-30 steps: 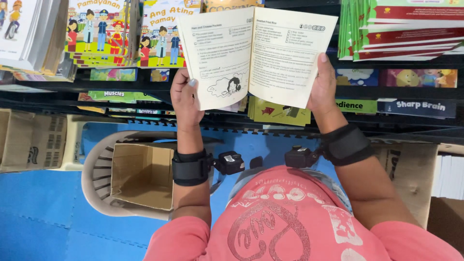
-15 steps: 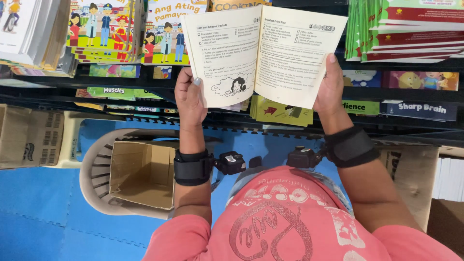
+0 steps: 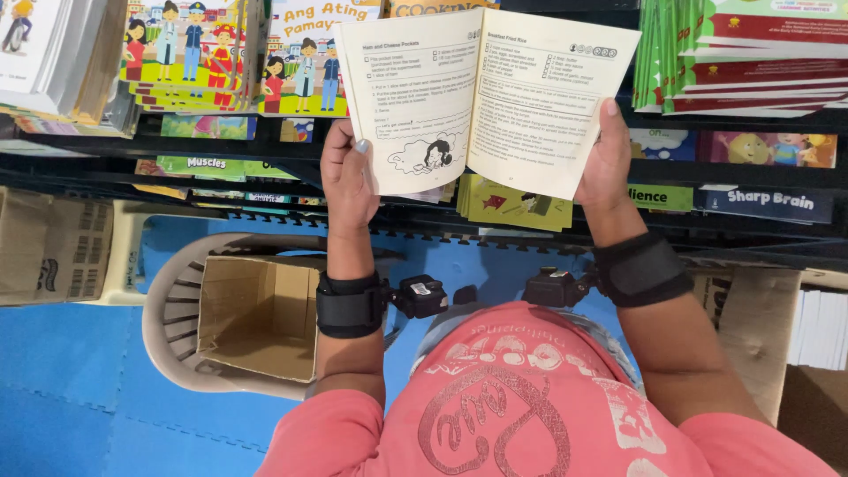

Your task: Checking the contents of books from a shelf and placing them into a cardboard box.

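I hold a thin open booklet (image 3: 481, 97) with cream pages, printed text and a small drawing, up in front of dark shelves. My left hand (image 3: 347, 177) grips its lower left edge, thumb on the page. My right hand (image 3: 605, 159) grips the lower right edge, thumb lying along the right page. Both wrists wear black straps with small black devices (image 3: 422, 296).
Dark wire shelves (image 3: 221, 150) carry stacks of colourful children's books (image 3: 190, 53) at left and green-and-red booklets (image 3: 742, 53) at right. Below stands a beige plastic chair (image 3: 168, 318) holding an open cardboard box (image 3: 256, 314). More cartons sit at left (image 3: 53, 247) and right. Blue floor mats (image 3: 62, 380) lie beneath.
The open booklet and both hands sit slightly higher and further right in view than a second ago. The grip on the pages is unchanged.
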